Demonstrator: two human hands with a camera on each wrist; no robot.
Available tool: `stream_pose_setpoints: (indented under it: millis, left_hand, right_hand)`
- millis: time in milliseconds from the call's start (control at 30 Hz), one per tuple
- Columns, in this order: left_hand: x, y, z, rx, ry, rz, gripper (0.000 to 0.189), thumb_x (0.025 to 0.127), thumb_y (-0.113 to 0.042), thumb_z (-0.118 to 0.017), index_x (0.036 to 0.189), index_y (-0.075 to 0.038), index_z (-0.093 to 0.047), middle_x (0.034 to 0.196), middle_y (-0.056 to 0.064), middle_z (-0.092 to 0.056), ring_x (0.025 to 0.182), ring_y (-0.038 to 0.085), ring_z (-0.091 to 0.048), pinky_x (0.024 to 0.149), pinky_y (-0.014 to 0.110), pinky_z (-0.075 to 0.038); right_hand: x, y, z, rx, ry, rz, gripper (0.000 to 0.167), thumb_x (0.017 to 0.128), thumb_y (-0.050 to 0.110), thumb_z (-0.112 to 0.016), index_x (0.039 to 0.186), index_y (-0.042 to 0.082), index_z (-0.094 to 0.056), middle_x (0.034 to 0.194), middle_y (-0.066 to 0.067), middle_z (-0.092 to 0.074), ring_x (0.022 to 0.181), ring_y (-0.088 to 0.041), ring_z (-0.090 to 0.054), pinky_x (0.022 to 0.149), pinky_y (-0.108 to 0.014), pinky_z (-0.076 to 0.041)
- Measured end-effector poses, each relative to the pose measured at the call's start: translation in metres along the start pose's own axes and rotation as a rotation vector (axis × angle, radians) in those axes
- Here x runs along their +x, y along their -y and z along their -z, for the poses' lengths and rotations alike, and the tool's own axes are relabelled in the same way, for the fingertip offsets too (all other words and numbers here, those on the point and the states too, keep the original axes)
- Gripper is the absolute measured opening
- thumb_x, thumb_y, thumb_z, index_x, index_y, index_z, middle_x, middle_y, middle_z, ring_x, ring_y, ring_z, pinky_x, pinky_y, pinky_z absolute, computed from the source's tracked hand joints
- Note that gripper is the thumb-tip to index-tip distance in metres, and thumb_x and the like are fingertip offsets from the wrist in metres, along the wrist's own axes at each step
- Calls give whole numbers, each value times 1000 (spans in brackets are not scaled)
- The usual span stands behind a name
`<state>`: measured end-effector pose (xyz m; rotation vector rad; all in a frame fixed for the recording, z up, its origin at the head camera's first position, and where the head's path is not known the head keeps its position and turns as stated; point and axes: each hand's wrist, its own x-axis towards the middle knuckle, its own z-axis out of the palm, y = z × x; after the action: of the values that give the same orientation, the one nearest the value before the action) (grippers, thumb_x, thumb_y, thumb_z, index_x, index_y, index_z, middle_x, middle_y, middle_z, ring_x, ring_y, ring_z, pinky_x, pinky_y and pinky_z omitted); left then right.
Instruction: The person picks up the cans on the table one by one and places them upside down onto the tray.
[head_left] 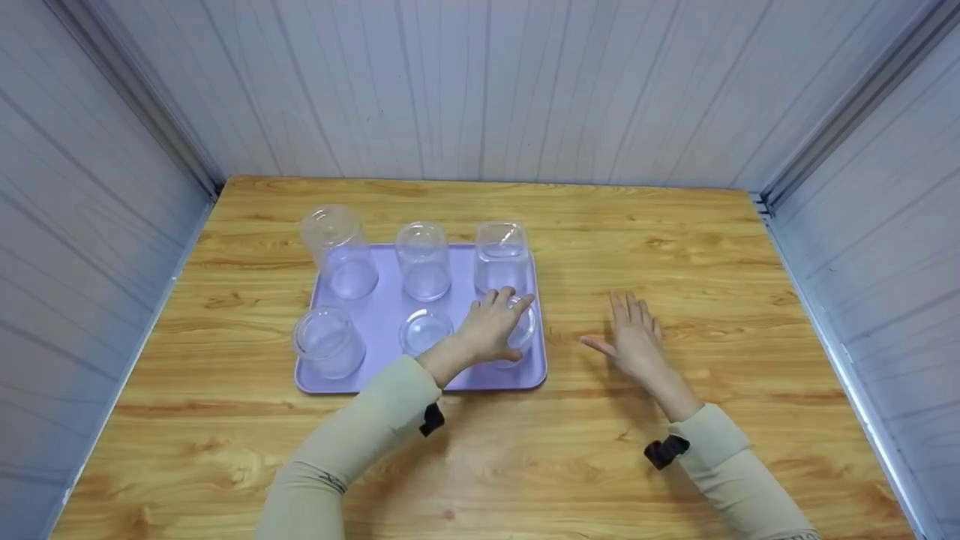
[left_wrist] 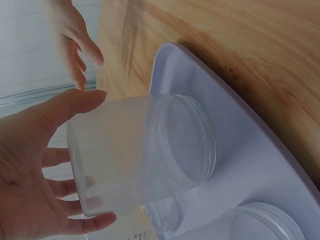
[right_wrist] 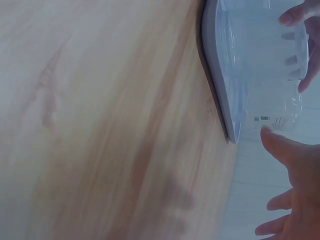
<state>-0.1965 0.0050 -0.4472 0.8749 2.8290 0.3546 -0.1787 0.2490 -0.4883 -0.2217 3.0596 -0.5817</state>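
My left hand (head_left: 487, 330) grips a clear plastic jar (left_wrist: 125, 150) at the front right of a purple tray (head_left: 386, 330). The jar stands upside down, its ridged rim on the tray; my thumb and fingers lie on opposite sides of its upper end. Spread fingers show on my right hand (head_left: 637, 345), which holds nothing and hovers over the wooden table to the right of the tray. Behind the gripped jar stands a squarish clear container (head_left: 501, 255). In the head view my left hand partly covers the gripped jar.
A tall clear jar (head_left: 337, 240) and a narrower one (head_left: 422, 259) stand along the tray's back. At its front are a wide jar (head_left: 328, 341) on the left and a round one (head_left: 426, 330) in the middle. Pale panel walls (head_left: 480, 90) enclose the wooden table (head_left: 645, 225).
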Motion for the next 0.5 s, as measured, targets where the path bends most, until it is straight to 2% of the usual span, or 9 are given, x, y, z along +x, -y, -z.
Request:
stream_pose_setpoints:
  millis: [233, 367, 500]
  left_hand:
    - [1, 2, -1, -34, 19, -9, 90, 67, -36, -75, 139, -12, -28, 134, 21, -30, 119, 36, -32, 86, 52, -38]
    - [0, 4, 1, -61, 33, -7, 92, 68, -41, -73, 141, -14, -24, 138, 21, -25, 123, 42, -26, 89, 56, -34]
    - [-2, 7, 4, -98, 25, -4, 90, 73, -51, -64, 142, -16, -20, 141, 21, -20, 126, 42, -19, 92, 58, -29]
  right_hand:
    - [4, -4, 15, -9, 13, -7, 89, 78, 48, -60, 140, 1, -16, 141, -30, -8, 125, -50, -2, 94, -65, -5]
    - [7, -7, 22, -11, 14, -11, 92, 77, 54, -56, 141, 4, -13, 142, -28, -1, 125, -51, 5, 94, -66, 1]
    - [11, -8, 28, -28, 18, -16, 94, 77, 58, -53, 142, 6, -10, 143, -27, 2, 125, -49, 10, 93, -66, 3]
